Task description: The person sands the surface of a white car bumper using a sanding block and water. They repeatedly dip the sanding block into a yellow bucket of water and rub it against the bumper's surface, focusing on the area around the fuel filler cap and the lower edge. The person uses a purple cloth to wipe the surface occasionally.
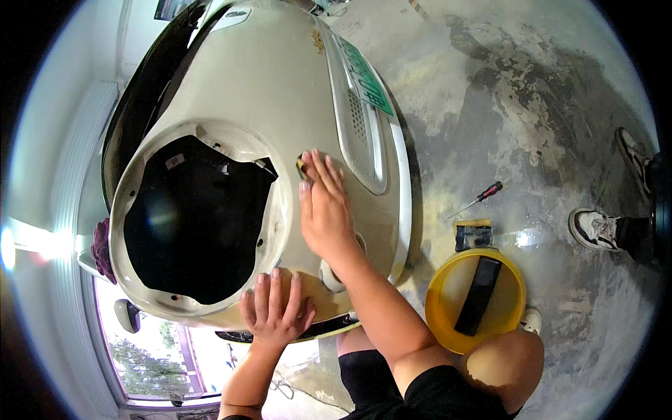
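A beige car body (280, 91) with a large round lamp opening (196, 224) fills the left and middle. My right hand (325, 213) lies with its fingers stretched along the bumper, just right of the opening. Under its index finger and thumb, a small yellow-and-black piece, apparently folded sandpaper (301, 166), is pressed to the painted surface; most of it is covered. My left hand (274, 308) rests flat and open on the panel at the near rim of the opening, with nothing in it.
On the floor to the right stands a yellow bucket (430, 301) with a long black block (479, 294) in it. A dark sheet (473, 236) and a screwdriver (477, 199) lie beyond it. Another person's shoes (595, 229) are at the far right. A green plate (365, 75) is on the bumper.
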`<state>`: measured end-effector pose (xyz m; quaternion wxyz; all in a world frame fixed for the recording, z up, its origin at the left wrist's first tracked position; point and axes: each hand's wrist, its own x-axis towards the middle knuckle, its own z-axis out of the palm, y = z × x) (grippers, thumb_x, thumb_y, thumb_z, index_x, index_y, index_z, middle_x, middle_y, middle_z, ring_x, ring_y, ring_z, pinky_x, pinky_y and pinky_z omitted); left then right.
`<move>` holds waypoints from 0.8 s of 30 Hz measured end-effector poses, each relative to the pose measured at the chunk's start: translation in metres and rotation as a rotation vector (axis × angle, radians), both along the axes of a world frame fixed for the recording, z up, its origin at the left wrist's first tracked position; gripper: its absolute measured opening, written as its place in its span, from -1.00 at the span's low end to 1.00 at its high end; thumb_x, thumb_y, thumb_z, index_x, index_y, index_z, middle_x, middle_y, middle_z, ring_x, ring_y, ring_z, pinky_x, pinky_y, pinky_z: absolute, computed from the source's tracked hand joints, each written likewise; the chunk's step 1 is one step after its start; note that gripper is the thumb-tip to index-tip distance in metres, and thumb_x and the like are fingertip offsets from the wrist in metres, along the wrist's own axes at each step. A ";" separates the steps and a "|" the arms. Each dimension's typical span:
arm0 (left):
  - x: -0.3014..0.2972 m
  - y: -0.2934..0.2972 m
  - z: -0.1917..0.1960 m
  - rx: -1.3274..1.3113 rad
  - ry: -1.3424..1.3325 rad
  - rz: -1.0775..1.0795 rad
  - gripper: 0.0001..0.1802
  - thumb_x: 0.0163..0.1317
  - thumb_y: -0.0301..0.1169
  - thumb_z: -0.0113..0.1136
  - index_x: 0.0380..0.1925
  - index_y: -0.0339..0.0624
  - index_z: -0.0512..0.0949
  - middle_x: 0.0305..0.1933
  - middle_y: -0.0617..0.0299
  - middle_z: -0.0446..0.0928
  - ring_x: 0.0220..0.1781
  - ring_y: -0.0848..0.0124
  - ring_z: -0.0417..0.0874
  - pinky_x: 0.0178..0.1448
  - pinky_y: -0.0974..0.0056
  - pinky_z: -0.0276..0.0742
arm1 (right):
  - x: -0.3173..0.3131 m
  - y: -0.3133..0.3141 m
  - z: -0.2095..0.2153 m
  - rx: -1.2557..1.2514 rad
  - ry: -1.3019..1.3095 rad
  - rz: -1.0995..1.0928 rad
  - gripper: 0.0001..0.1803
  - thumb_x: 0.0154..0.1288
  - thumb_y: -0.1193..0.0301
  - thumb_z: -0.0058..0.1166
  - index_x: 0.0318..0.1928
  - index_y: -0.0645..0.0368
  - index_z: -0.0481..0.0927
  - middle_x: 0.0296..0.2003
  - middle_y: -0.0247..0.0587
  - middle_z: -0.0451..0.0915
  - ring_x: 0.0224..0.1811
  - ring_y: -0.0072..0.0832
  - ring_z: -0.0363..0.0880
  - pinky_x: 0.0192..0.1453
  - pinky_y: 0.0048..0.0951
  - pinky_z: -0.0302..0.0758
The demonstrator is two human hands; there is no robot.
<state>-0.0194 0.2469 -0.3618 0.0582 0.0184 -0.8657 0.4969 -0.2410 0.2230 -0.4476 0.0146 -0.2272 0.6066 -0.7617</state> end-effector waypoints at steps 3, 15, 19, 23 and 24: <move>0.000 -0.001 -0.010 0.012 -0.022 0.024 -0.30 0.31 0.19 0.09 0.33 0.08 0.60 0.48 -0.07 0.46 0.57 -0.08 0.35 0.67 -0.26 -0.09 | -0.068 -0.031 -0.007 0.139 -0.044 -0.070 -0.45 0.68 0.28 -0.27 0.48 0.33 0.36 0.46 0.24 0.37 0.57 0.09 0.25 0.67 0.19 0.03; 0.006 -0.004 -0.010 0.009 -0.003 0.028 -0.31 0.28 0.14 0.12 0.31 0.06 0.61 0.49 -0.07 0.44 0.59 -0.06 0.33 0.67 -0.24 -0.10 | -0.059 -0.022 -0.011 0.228 -0.057 -0.022 -0.46 0.64 0.30 -0.25 0.37 0.50 0.43 0.36 0.41 0.44 0.50 0.19 0.34 0.66 0.17 0.05; 0.000 0.002 -0.004 0.021 0.000 0.008 -0.33 0.29 0.12 0.13 0.33 0.06 0.60 0.50 -0.06 0.44 0.59 -0.05 0.32 0.66 -0.24 -0.07 | -0.044 -0.024 -0.015 0.201 -0.013 -0.178 -0.50 0.65 0.29 -0.25 0.26 0.49 0.48 0.26 0.37 0.51 0.44 0.17 0.40 0.61 0.14 0.15; 0.000 -0.001 -0.012 0.012 0.001 0.009 -0.32 0.29 0.13 0.12 0.31 0.07 0.61 0.49 -0.08 0.45 0.58 -0.06 0.34 0.66 -0.24 -0.06 | -0.073 -0.017 -0.012 0.223 -0.067 0.061 -0.48 0.62 0.30 -0.20 0.31 0.53 0.42 0.32 0.38 0.46 0.47 0.18 0.36 0.62 0.12 0.15; 0.004 -0.004 -0.011 0.013 -0.007 0.016 -0.32 0.29 0.13 0.12 0.31 0.07 0.61 0.48 -0.08 0.46 0.58 -0.06 0.34 0.66 -0.24 -0.06 | -0.073 -0.025 -0.011 0.212 -0.066 0.079 -0.46 0.61 0.30 -0.17 0.34 0.55 0.39 0.34 0.39 0.44 0.49 0.18 0.33 0.64 0.11 0.13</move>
